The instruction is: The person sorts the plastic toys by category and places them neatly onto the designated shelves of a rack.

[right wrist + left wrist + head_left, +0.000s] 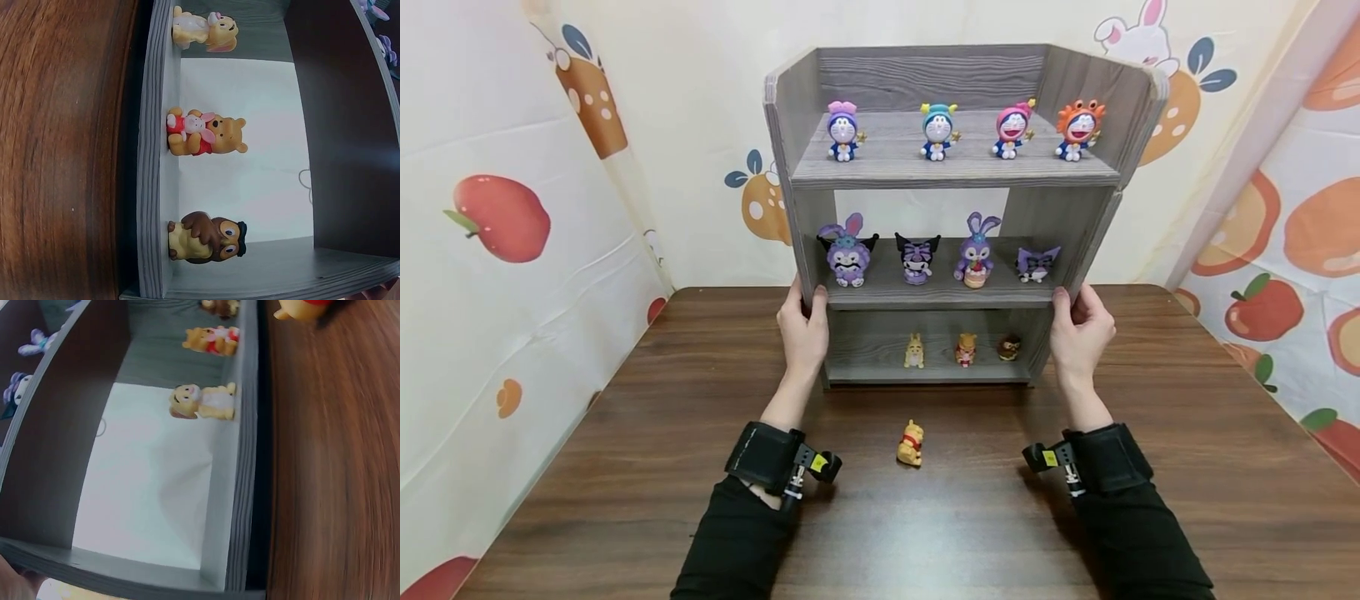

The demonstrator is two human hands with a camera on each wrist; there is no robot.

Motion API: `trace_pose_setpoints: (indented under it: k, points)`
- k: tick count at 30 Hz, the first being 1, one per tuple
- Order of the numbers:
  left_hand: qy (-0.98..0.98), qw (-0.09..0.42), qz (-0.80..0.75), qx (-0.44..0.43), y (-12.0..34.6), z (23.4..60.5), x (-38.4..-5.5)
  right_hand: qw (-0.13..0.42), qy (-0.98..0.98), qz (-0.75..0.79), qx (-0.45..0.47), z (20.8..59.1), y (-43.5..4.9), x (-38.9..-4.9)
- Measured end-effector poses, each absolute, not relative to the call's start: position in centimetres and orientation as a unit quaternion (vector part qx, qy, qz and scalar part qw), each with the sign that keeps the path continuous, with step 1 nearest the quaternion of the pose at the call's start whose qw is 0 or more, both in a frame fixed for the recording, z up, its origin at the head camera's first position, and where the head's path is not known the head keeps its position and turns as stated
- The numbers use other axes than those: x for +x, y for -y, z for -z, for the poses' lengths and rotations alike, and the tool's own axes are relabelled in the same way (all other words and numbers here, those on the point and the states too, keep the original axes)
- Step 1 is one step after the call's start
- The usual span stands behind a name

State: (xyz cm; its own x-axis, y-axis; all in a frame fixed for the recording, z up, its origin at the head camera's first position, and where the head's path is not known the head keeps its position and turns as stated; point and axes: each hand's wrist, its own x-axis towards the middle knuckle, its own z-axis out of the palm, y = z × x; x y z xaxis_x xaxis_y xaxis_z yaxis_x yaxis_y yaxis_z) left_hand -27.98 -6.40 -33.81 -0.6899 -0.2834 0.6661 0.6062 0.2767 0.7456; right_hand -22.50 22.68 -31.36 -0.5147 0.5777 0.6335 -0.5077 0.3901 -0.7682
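A grey wood-grain display shelf (931, 79) with three tiers stands on the table. My left hand (805, 335) grips its left side panel at the height of the middle board, thumb in front. On the opposite panel, my right hand (1078, 337) holds on at about the same height. The bottom tier carries a yellow rabbit figurine (209, 402), a bear figurine hugging a piglet (215, 133) and a brown owl figurine (209, 237). Apart from the shelf, a yellow bear figurine with a red top (911, 443) is on the tabletop between my forearms.
Several blue-suited cat figurines (937, 133) in colourful hats line the top tier. Purple figurines (917, 260) occupy the middle one. The brown wooden table (700, 433) meets fruit-patterned cloth walls (505, 317) at the back and sides.
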Motion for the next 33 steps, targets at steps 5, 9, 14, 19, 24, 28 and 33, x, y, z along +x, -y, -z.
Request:
trace_pose_setpoints:
  k: [5,9,14,19,24,28,33]
  points:
    - [0.733,0.363,0.557,-0.143,6.9,33.5,-27.9,0.498,0.669,-0.552,-0.021,31.4,-22.7,-22.5]
    - [0.775,0.323,0.523,-0.145,7.4,32.5,-27.5,0.502,0.666,-0.551,-0.020,31.5,-22.9,-22.6]
    - [0.866,0.224,0.441,-0.081,8.4,31.4,-26.0,0.501,0.669,-0.549,-0.026,32.2,-23.6,-23.2]
    - [0.933,0.126,0.331,-0.064,9.0,31.2,-23.6,0.497,0.667,-0.554,-0.027,32.9,-24.1,-23.9]
    - [0.949,0.124,0.278,-0.084,8.6,31.8,-21.8,0.499,0.661,-0.560,-0.023,33.3,-24.2,-24.3]
    - [0.951,0.131,0.268,-0.085,8.2,32.1,-20.8,0.500,0.657,-0.564,-0.022,33.5,-24.2,-24.5]
    - [0.953,0.092,0.262,-0.123,7.3,32.6,-19.9,0.510,0.659,-0.552,-0.027,33.6,-24.2,-24.6]
